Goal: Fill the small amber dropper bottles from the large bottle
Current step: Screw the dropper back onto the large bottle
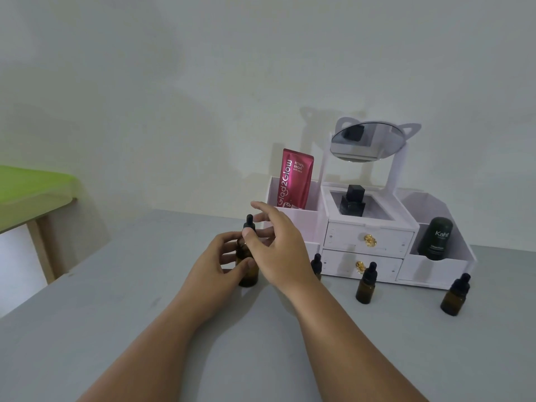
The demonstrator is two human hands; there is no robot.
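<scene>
The large amber bottle [249, 274] with a black dropper cap stands upright on the grey table [116, 329]. My left hand [216, 262] grips its body from the left. My right hand [280, 242] hovers just right of its cap, fingers spread, holding nothing. Three small amber dropper bottles stand capped in front of the white organizer: one [317, 265] partly hidden behind my right wrist, one [366, 285] in the middle, one [455, 297] at the right.
A white organizer [368, 242] with two drawers and a cat-ear mirror stands at the back right, holding a red tube [294, 178], a black square bottle [352, 200] and a dark green bottle [434, 237]. A green-topped table [32, 190] stands at the left.
</scene>
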